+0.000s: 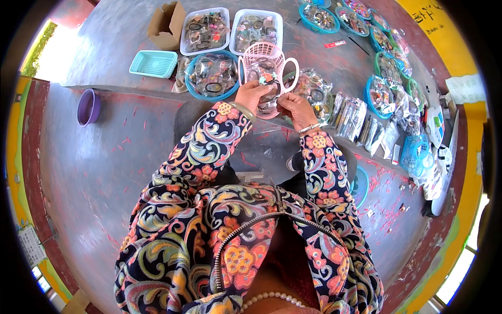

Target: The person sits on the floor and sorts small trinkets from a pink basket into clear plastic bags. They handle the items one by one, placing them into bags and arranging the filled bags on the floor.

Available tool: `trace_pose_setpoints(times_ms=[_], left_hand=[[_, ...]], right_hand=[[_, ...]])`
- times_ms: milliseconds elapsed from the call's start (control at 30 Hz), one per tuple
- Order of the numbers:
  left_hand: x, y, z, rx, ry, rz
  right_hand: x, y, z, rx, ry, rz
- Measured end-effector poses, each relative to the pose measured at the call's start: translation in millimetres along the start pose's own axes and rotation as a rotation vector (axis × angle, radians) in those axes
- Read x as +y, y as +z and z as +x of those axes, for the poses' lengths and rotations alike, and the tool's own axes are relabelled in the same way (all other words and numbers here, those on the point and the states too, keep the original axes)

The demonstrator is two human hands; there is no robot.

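My left hand point(253, 96) is closed with its thumb over a clear plastic bag that holds a dark hair tie with a red and green ornament point(269, 78). Beside it my right hand point(296, 109) pinches at the bag's lower right side; its fingertips partly hide what they grip. Just beyond both hands stands a pink openwork basket point(264, 51) with two loop handles. To the left of it lies a blue round basket point(211, 99) filled with bagged hair ties. More bagged hair ties point(316, 94) sit close to the right of my right hand.
Behind stand two white trays point(228, 27) of hair ties and a cardboard box point(166, 26). A turquoise rectangular basket point(153, 64) and purple tub point(89, 107) are at left. Packaged bundles point(349, 116) and several filled baskets line the right. A raised ledge runs before me.
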State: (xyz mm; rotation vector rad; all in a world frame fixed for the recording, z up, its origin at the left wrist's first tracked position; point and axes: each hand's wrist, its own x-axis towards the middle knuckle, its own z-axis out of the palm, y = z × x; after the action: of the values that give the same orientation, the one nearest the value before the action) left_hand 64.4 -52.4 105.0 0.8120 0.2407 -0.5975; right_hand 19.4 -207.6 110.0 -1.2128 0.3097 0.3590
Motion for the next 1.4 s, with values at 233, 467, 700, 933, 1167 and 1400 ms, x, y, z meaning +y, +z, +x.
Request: trace_pose_setpoints(times_ms=[233, 467, 700, 933, 1167, 1400], left_hand=[[-3, -1, 1, 0.022, 0.085, 0.056], [1, 0, 1, -0.118, 0.072, -0.097], [-2, 6, -2, -0.245, 0.053, -0.073], [1, 4, -4, -0.279, -0.086, -0.041], [6, 6, -8, -0.319, -0.211, 0.063], [4, 4, -9, -0.307, -0.276, 0.125]], right_hand=[[0, 2, 1, -0.018, -0.038, -0.005], [-2, 11, -4, 0.149, -0.077, 0.043], [1, 3, 0, 0.253, -0.256, 0.066], [-20, 0, -12, 0.475, -0.706, -0.476], [-42, 6, -31, 0.516, -0.909, -0.835], [-37, 2, -28, 0.385, -0.754, -0.682]])
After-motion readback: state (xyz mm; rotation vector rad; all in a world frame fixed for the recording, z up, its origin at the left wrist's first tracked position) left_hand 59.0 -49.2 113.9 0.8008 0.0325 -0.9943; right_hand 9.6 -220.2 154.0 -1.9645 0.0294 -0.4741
